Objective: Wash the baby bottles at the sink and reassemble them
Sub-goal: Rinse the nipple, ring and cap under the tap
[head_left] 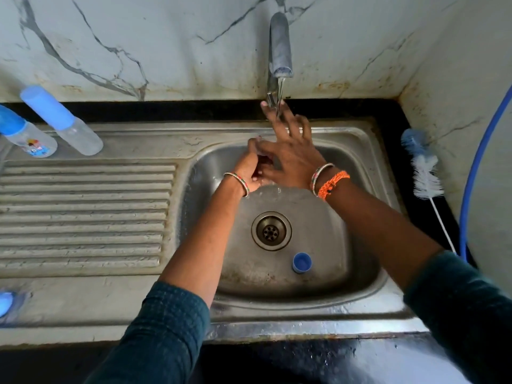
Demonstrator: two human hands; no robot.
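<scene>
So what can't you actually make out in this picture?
All in the head view:
- Whether the left hand holds anything: the right hand covers its fingers.
- The blue object at the left edge: cut off and blurred.
- The printed bottle: its cap end cut off by the left edge.
- The brush handle's end: hidden behind the right sleeve.

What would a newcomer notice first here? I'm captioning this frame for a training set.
Two hands, left and right, meet under the running tap over the steel sink. Two blue-capped baby bottles lie on the drainboard's far left, a blue cap sits beside the drain, and a bottle brush lies right of the basin.
</scene>
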